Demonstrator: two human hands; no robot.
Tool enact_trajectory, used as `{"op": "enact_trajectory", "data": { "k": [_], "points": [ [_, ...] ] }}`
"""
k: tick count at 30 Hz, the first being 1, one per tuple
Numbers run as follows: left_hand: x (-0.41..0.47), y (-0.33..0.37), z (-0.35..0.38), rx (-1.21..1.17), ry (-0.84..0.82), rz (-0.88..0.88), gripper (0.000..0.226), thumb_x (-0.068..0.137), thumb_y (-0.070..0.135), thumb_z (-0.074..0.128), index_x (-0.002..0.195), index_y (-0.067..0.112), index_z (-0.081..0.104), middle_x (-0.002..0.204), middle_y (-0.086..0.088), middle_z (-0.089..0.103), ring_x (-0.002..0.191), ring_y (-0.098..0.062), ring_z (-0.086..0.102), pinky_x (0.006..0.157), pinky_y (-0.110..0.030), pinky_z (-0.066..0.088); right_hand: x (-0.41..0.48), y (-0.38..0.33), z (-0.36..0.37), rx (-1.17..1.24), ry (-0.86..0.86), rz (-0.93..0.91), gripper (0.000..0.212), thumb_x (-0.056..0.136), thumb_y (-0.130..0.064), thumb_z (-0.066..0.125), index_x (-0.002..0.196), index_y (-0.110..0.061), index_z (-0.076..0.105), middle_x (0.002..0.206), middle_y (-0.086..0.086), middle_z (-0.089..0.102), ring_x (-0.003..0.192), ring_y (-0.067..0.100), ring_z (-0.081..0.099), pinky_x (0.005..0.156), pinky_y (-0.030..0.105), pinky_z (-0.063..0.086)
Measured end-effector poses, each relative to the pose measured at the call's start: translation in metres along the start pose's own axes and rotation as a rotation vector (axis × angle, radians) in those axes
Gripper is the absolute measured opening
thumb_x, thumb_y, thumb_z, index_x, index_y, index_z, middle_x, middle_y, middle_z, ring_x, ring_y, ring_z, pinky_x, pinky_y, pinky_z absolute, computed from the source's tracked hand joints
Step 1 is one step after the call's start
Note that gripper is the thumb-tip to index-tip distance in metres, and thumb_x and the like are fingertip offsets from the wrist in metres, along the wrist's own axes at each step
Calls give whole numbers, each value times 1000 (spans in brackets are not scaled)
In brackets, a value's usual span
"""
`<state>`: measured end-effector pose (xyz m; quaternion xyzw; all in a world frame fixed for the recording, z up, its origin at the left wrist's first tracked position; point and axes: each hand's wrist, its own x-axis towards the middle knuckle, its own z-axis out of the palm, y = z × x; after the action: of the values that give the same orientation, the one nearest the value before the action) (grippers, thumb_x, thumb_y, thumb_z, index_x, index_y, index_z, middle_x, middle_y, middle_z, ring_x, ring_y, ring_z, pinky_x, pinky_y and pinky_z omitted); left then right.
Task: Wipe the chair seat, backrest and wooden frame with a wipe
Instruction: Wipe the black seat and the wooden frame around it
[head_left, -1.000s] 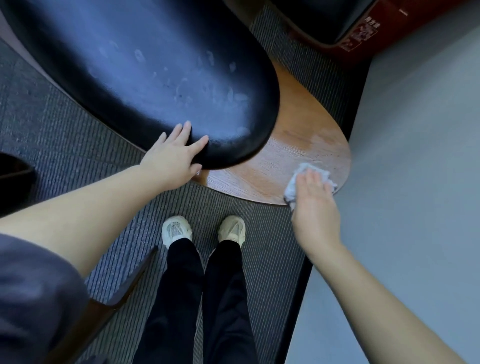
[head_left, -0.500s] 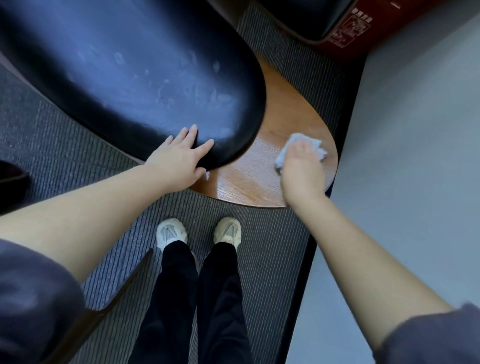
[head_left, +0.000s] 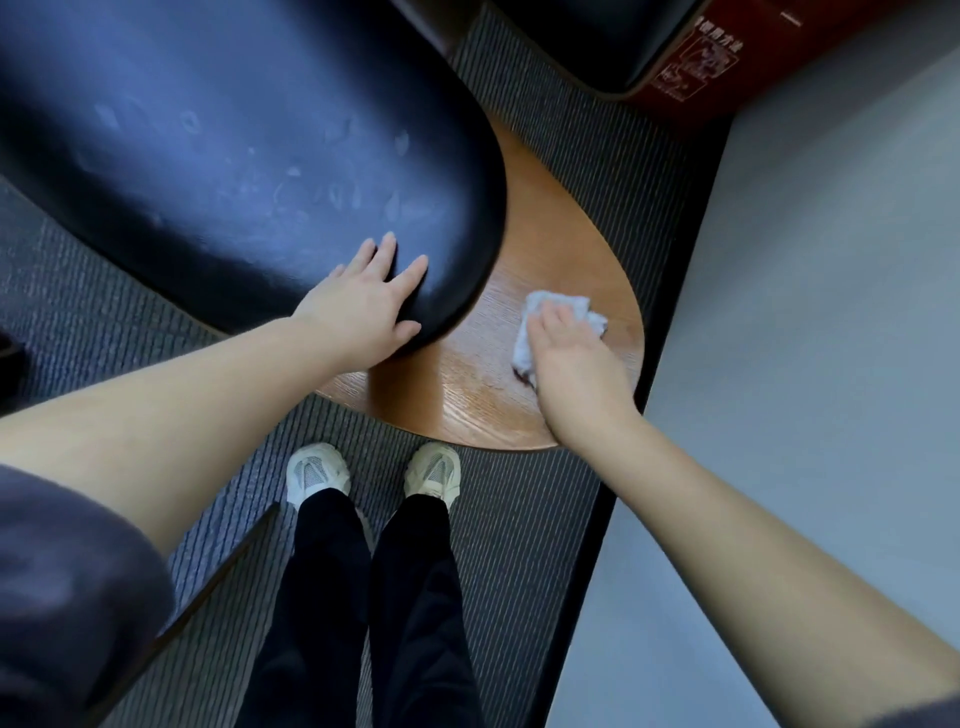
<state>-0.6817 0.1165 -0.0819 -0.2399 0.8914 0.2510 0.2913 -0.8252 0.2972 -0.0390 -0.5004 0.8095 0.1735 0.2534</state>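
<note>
Underhand, crumpled wipe (head_left: 558, 322) on grained wood (head_left: 467, 400)

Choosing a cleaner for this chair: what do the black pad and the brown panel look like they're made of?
Pad: smooth black leather or vinyl, can't tell which; soft sheen, drying smears. Panel: wood or veneer, visible grain, glossy lacquered look where the wipe passes.

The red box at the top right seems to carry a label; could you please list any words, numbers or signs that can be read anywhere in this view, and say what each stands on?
Red box, white printed label: a line of characters above a framed diagram, too small and blurred to read.
Red box, short white mark near the top edge: not legible.
Black cushion, wooden panel, wipe: no text.
</note>
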Motion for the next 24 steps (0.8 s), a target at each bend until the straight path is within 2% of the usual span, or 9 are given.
{"op": "enact_trajectory", "data": {
  "k": [3, 6, 8, 12, 15, 18, 20, 22, 24],
  "points": [
    [11, 9, 1, 8, -18, -55, 77, 98, 50, 44, 155, 23, 1, 161, -18, -8, 149, -33, -3, 118, -47, 19, -12, 40, -11, 65, 52, 87, 34, 78, 1, 45, 111, 2, 54, 111, 17, 52, 105, 34, 50, 82, 40, 38],
    [15, 11, 5, 65, -11, -80, 77, 98, 48, 45, 155, 22, 0, 160, -20, -9, 148, -34, -3, 116, -49, 20, 44, 62, -14, 43, 57, 212, 30, 90, -3, 42, 119, 0, 48, 121, 13, 46, 115, 31, 45, 85, 38, 36],
    [16, 13, 7, 78, -18, -90, 77, 98, 47, 44, 155, 22, -2, 160, -21, -10, 148, -35, -4, 116, -50, 19, 76, 60, -9, 16, 14, 123, 33, 92, -7, 43, 125, 0, 42, 126, 14, 41, 119, 29, 40, 96, 38, 32],
    [16, 14, 4, 63, -47, -106, 77, 99, 45, 45, 155, 22, -1, 160, -20, -11, 149, -35, -4, 117, -50, 17, 58, 77, -7, 44, -25, -104, 37, 82, -12, 46, 116, 2, 48, 122, 18, 46, 116, 32, 42, 87, 35, 29],
    [15, 16, 4, 61, -51, -110, 77, 99, 45, 45, 156, 21, -1, 160, -20, -11, 149, -36, -4, 117, -51, 17, -6, 90, -13, 110, -65, -249, 48, 89, -6, 49, 134, 8, 41, 144, 23, 34, 134, 32, 24, 110, 39, 21],
    [16, 15, 4, 65, -46, -115, 76, 99, 44, 45, 156, 21, -1, 160, -20, -11, 149, -36, -4, 117, -51, 17, 2, 87, -19, 86, -93, -332, 27, 81, -3, 49, 106, 4, 56, 106, 16, 54, 106, 33, 50, 94, 29, 34],
    [16, 15, 4, 52, -47, -120, 76, 99, 44, 45, 156, 22, -1, 160, -19, -12, 149, -35, -5, 118, -50, 16, 38, 85, -21, 120, -13, -303, 21, 78, -1, 47, 95, 2, 58, 93, 4, 54, 95, 31, 55, 77, 18, 27],
    [16, 15, 4, 41, -46, -124, 76, 99, 45, 44, 156, 24, -2, 161, -18, -12, 149, -33, -6, 118, -49, 15, 51, 84, -20, 52, -18, -216, 25, 82, 0, 46, 106, -3, 54, 109, 8, 51, 103, 26, 51, 77, 23, 27],
    [15, 13, 6, 40, -39, -121, 75, 99, 47, 43, 155, 25, -3, 161, -16, -13, 149, -31, -6, 119, -48, 15, 23, 81, -16, 43, -36, -193, 32, 84, -1, 47, 115, -4, 52, 125, 12, 49, 116, 31, 50, 87, 34, 39]
  ]
}}
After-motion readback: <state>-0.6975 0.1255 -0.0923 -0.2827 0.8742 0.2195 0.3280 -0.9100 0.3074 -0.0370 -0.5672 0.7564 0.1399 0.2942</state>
